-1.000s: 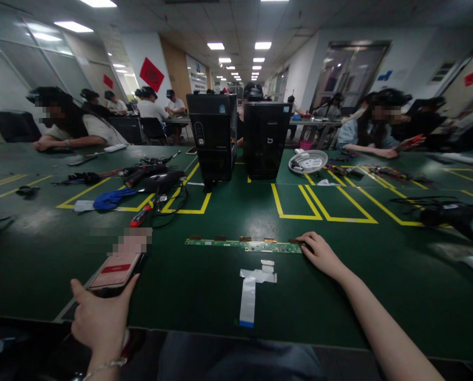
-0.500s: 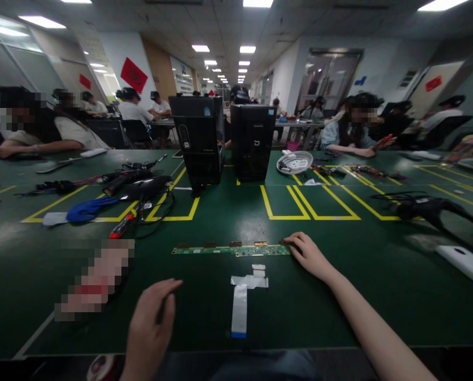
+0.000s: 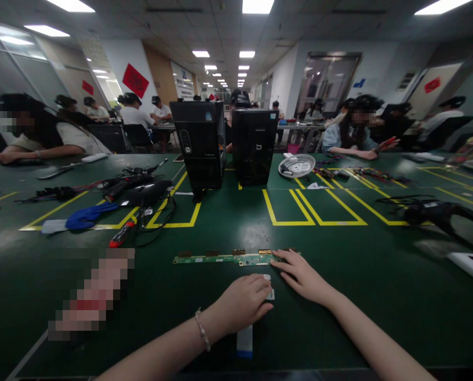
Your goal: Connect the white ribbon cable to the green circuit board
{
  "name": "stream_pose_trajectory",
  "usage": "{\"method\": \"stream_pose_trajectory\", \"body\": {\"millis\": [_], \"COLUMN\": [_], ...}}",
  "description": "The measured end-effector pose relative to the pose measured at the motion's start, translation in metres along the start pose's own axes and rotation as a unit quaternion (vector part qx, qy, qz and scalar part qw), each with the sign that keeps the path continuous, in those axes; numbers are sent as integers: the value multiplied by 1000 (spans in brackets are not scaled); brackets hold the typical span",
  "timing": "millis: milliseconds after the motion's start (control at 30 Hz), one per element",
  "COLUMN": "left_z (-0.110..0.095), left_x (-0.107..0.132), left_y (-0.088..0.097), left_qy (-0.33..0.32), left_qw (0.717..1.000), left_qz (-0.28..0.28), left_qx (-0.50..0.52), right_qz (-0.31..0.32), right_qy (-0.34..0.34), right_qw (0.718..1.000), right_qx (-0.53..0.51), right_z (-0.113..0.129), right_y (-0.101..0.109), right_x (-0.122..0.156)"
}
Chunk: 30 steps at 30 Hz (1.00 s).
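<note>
A narrow green circuit board [image 3: 220, 259] with copper-coloured tabs lies across the table in front of me. My right hand [image 3: 302, 275] rests at its right end, fingers stretched out and spread, the fingertips touching the board. Below the board, my left hand [image 3: 240, 301] hovers over or touches a white flat ribbon cable [image 3: 244, 343] with a blue end. Its fingers bend downward and its thumb stands apart from them. That hand covers most of the cable. Small white pieces [image 3: 271, 294] show just past its fingertips.
To the left lie a red-and-black screwdriver [image 3: 122, 234], a blue cloth-like item [image 3: 89, 216] and tangled black cables. Two black computer towers [image 3: 254, 148] stand ahead. A white basket [image 3: 297, 166] is behind on the right, with a black cable bundle [image 3: 423, 211] nearer. Co-workers sit around.
My left hand has moved right and forward, from beside the ribbon cable to over it. My right hand has slid left along the board, its fingers more spread.
</note>
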<state>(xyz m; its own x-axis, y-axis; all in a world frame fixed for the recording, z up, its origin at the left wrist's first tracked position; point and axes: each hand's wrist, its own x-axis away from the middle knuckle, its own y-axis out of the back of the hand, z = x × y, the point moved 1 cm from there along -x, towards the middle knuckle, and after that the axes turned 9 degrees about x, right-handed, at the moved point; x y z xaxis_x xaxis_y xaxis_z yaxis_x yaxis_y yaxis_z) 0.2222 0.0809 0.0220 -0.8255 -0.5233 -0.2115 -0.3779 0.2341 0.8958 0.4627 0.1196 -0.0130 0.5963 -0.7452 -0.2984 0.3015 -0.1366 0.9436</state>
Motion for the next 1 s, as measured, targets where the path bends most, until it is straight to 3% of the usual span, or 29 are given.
{"method": "stream_pose_trajectory", "body": {"millis": [200, 533, 833, 1000], "left_z": [5, 23, 31, 39], "left_x": [4, 23, 23, 23], "left_y": [-10, -1, 3, 3], "left_qy": [29, 35, 42, 33], "left_qw": [999, 997, 994, 995], "left_qz": [-7, 27, 76, 70], "left_qx": [35, 67, 65, 64], "right_qz": [28, 22, 38, 43], "right_qy": [-11, -11, -12, -12], "right_qw": [1000, 1000, 999, 999], "right_qx": [-3, -5, 8, 8], "right_z": [3, 13, 16, 16], "right_y": [3, -4, 1, 0], "right_x": [-1, -13, -14, -14]}}
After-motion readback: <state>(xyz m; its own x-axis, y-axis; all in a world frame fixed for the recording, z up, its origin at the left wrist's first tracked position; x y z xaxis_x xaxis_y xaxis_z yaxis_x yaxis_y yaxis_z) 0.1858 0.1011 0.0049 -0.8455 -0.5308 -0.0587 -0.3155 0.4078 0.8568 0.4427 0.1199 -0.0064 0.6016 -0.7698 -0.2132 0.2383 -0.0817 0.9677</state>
